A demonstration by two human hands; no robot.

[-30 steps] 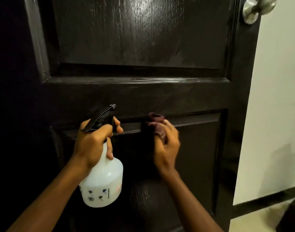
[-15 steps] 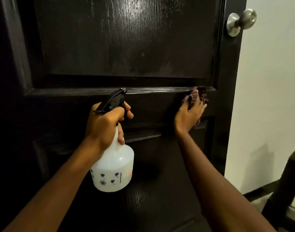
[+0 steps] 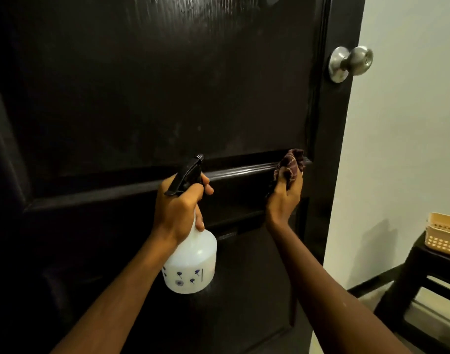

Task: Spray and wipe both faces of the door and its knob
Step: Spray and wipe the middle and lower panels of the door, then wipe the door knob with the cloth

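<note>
Now left hand (image 3: 179, 205) grips white spray bottle (image 3: 193, 264); right hand (image 3: 285, 198) holds cloth (image 3: 290, 166).

Door (image 3: 167, 98) top cropped, basket (image 3: 442, 242) cut by right edge, bottle (image 3: 193, 264) print unreadable

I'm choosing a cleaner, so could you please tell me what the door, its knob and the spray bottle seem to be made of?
Door: likely wood, dark glossy paint; grain lines show in the sheen. Knob: metal, brushed silver finish with soft highlights. Spray bottle: translucent white plastic, black plastic trigger head.
</note>
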